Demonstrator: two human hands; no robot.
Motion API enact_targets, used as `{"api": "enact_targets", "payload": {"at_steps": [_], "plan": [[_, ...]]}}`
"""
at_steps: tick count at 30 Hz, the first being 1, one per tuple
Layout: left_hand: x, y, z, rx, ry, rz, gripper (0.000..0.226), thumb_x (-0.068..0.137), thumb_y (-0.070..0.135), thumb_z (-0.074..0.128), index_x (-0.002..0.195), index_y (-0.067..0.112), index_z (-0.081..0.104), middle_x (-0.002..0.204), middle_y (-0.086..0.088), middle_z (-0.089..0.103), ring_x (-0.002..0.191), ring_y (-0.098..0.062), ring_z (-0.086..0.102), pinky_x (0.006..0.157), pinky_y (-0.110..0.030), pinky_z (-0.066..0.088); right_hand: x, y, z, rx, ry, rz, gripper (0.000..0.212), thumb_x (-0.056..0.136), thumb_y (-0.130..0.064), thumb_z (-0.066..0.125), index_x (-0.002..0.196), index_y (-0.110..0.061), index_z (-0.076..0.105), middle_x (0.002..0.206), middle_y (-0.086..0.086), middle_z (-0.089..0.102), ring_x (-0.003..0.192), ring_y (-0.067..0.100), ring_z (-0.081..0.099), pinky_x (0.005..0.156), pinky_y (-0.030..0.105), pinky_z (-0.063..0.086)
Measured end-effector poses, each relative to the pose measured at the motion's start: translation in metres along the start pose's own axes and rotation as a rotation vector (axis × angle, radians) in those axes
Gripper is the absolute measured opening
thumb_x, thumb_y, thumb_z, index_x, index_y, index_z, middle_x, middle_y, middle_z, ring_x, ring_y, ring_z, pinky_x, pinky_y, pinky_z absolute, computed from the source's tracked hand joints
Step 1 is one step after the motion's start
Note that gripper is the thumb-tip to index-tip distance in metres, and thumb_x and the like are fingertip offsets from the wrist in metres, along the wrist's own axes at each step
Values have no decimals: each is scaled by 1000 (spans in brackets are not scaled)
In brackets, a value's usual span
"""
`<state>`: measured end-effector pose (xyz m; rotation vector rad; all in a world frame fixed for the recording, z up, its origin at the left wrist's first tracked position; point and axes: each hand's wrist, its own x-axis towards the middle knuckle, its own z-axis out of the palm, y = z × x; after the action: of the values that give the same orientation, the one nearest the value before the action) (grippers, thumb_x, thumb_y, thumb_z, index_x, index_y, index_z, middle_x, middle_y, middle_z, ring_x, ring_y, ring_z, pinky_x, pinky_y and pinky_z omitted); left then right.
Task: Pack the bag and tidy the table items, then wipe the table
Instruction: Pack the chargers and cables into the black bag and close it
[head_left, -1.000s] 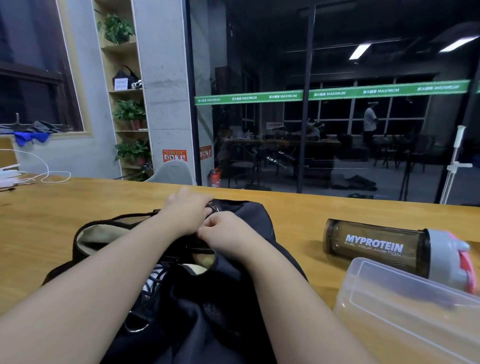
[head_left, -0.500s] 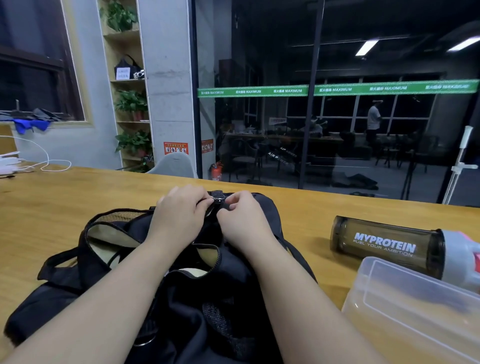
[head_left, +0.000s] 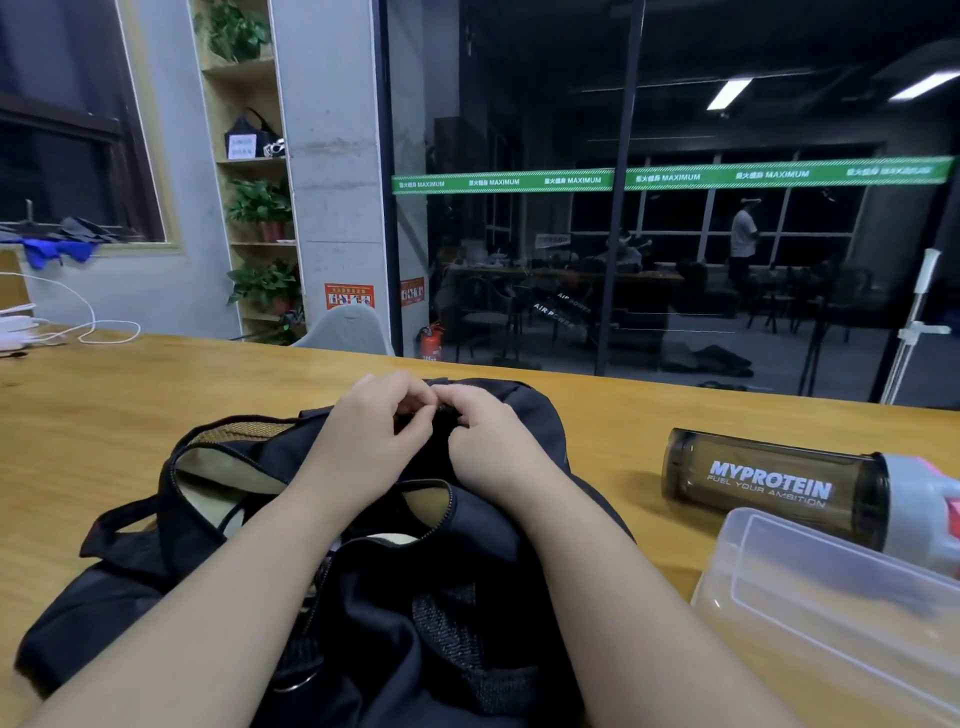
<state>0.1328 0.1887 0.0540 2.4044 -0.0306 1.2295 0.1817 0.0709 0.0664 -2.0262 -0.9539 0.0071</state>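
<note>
A black bag (head_left: 457, 613) lies on the wooden table (head_left: 104, 415) right in front of me, its zip partly open and a tan lining showing. My left hand (head_left: 369, 441) and my right hand (head_left: 488, 441) meet at the bag's far top edge. Both pinch something small there, seemingly the zip pulls, which the fingers hide. A dark MYPROTEIN shaker bottle (head_left: 769, 483) lies on its side to the right. A clear plastic box (head_left: 831, 613) stands at the near right.
A white cable (head_left: 88, 322) and a white charger (head_left: 15, 327) lie at the table's far left. A grey chair back (head_left: 348, 327) rises behind the far edge. Glass wall and shelves with plants stand beyond.
Both hands have moved away from me along the bag's top to its far edge, fingertips drawn close together. The bag has shifted a little.
</note>
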Motion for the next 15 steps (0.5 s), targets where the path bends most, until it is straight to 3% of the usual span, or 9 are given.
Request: {"api": "enact_targets", "payload": {"at_steps": [6, 8, 10, 15], "plan": [[2, 0, 2, 7, 24, -132, 13, 81, 14, 69, 76, 17, 57, 70, 16, 53, 72, -2, 50, 62, -8, 36, -1, 1, -8, -21, 57, -29, 55, 85, 4, 37, 131, -19, 53, 136, 3, 46, 118, 29, 47, 102, 41, 40], [4, -1, 3, 8, 29, -165, 11, 82, 9, 66, 84, 17, 60, 74, 15, 53, 73, -1, 50, 65, -7, 38, -2, 0, -9, -29, 74, -59, 46, 85, 3, 41, 123, -14, 60, 123, 7, 53, 107, 27, 52, 92, 36, 44], [5, -3, 4, 74, 16, -166, 10, 83, 8, 65, 88, 15, 67, 78, 11, 58, 78, -9, 49, 72, -15, 38, -3, 0, -8, -63, 90, -66, 36, 86, 0, 46, 113, -13, 65, 104, 8, 60, 95, 25, 54, 79, 31, 44], [3, -6, 2, 145, -2, 53, 5, 80, 11, 67, 80, 13, 71, 78, 3, 65, 82, -15, 48, 74, -24, 38, -2, 1, -10, -220, 152, -3, 30, 89, -9, 53, 116, -13, 64, 121, 7, 61, 117, 24, 51, 98, 37, 43]]}}
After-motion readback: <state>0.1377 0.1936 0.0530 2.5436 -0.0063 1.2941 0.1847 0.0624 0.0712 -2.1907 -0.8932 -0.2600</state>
